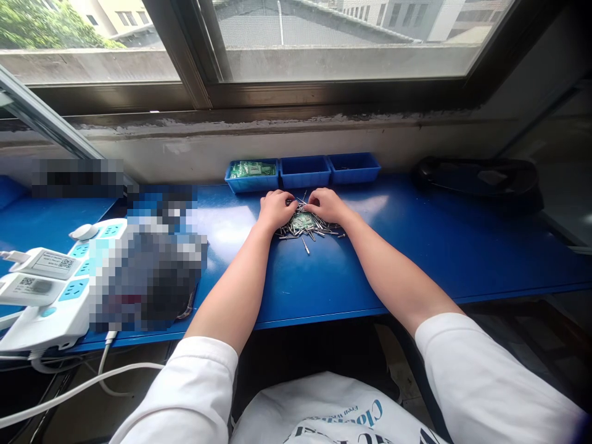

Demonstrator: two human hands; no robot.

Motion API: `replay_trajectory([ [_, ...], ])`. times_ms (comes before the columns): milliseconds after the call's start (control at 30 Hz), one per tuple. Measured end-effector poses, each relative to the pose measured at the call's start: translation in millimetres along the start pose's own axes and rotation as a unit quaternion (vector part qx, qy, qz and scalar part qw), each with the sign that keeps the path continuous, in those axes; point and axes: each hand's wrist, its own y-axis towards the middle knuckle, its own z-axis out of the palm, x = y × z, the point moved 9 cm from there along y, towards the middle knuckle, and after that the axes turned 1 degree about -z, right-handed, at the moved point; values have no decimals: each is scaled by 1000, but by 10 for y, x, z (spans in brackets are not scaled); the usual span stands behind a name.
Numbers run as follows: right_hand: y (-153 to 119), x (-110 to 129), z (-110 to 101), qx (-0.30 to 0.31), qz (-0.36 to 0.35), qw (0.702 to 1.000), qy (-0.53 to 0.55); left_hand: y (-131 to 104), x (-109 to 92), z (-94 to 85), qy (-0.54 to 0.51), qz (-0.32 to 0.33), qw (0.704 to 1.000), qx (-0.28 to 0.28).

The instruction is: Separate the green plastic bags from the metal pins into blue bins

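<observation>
A pile of thin metal pieces (319, 227) lies on the blue table, with a small green-and-white packet (303, 220) among them. My left hand (277, 209) rests at the pile's left side, its fingers curled. My right hand (326, 205) is at the upper right of the pile, fingers bent down toward the pieces. The fingertips of both hands are close together, and what they hold, if anything, is too small to make out. One metal piece (306, 246) lies apart, just in front of the pile.
Behind the pile stand a blue bin (252, 184) with green packets and two more bins (305, 180) (354, 176). A white power strip (60, 314) with plugs sits at the left. A black bag (478, 179) lies at the back right, below the window.
</observation>
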Motion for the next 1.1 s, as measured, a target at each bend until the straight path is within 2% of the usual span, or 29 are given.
replay_trajectory([
  [300, -1, -10, -107, -44, 25, 997, 60, 6, 13, 6, -18, 3, 1000, -7],
  [467, -2, 19, -227, -96, 31, 994, 50, -38, -113, -99, -77, 56, 994, -44],
  [633, -15, 50, -184, -69, 43, 993, 88, -77, -239, -118, -118, 115, 986, -40],
  [767, -18, 51, -231, -96, 45, 987, 119, -64, -259, -105, -130, 140, 980, -47],
  [900, -20, 58, -274, -118, 47, 982, 142, -41, -257, -100, -126, 142, 980, -58],
  [1100, -36, 104, -267, -110, 34, 978, 176, -26, -235, -106, -103, 130, 984, -69],
])
